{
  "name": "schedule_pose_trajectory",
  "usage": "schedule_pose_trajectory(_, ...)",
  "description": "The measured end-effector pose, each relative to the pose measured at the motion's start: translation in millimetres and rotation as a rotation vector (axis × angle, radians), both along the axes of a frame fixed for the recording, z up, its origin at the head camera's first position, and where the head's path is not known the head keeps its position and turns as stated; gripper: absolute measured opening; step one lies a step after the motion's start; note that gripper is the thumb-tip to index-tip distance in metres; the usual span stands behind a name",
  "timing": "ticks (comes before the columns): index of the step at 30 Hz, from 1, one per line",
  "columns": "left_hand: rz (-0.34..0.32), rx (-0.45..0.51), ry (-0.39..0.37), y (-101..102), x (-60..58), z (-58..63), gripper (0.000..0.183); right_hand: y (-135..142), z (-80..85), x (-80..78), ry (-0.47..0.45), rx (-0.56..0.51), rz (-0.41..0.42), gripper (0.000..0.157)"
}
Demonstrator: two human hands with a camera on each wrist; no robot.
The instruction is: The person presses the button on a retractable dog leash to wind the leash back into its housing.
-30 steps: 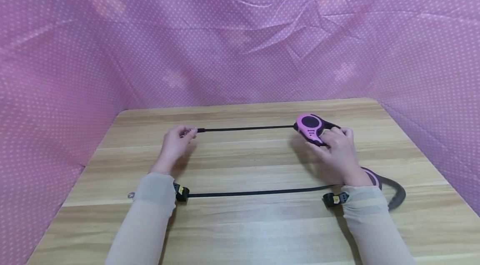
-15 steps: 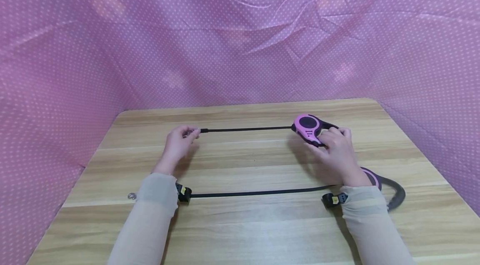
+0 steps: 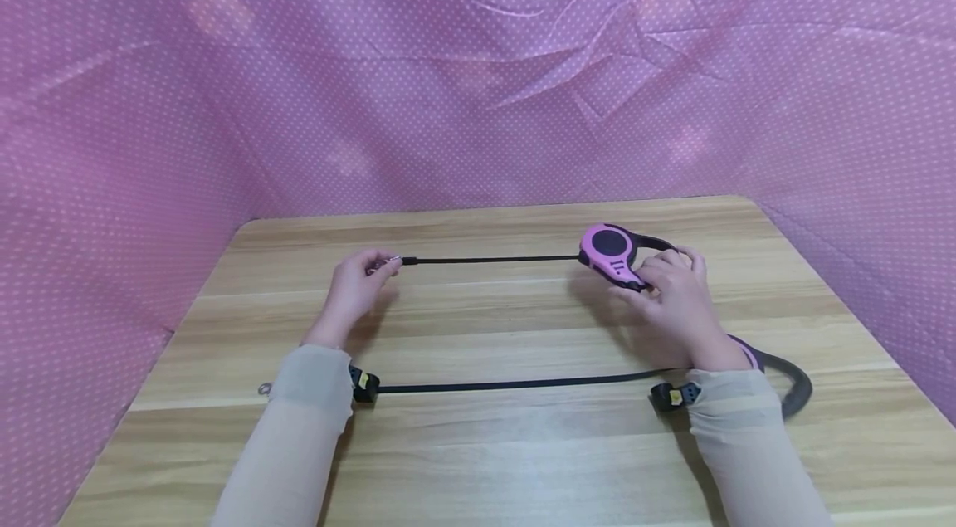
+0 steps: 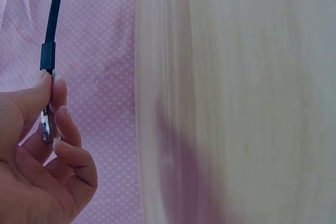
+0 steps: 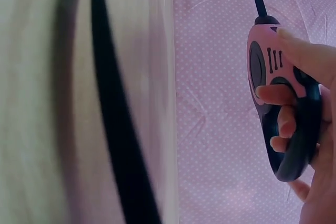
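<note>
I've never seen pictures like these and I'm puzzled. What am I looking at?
There's no robot here, just a person's left hand and right hand. The wide picture comes from a camera worn on the head; the two close ones from little cameras on the wrists. The left hand pinches a metal clip on a black strap. The right hand holds the pink-and-black handle that the strap runs into. A second handle and second strap lie on the wooden table.

Held pink reel (image 3: 609, 243) farther left, clip (image 4: 46, 130) farther right, cord (image 3: 496, 259) between shorter
</note>
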State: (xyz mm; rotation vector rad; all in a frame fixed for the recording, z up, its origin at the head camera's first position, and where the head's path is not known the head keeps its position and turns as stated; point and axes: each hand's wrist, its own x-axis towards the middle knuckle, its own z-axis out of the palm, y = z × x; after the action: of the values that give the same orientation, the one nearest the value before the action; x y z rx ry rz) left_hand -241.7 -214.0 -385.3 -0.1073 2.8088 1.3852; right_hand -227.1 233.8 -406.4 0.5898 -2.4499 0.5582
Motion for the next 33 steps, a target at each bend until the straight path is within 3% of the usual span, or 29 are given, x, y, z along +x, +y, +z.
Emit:
schedule_pose_trajectory(11, -0.046, -0.026, 0.037, 1.7, -0.1, 0.6, 0.033, -3.8, 3.9, -3.1, -0.069, 0.013, 0.015, 0.030)
schedule_pose_trajectory(19, -0.031, -0.008, -0.001, 4.5, -0.7, -1.0, 0.030, -6.9, 4.2, -4.6, -0.091, 0.022, 0.020, 0.030)
schedule_pose_trajectory(33, -0.049, -0.019, 0.023, 12.3, -1.9, -2.6, 0.029, -11.3, 4.9, -6.3, -0.127, 0.050, 0.015, 0.031)
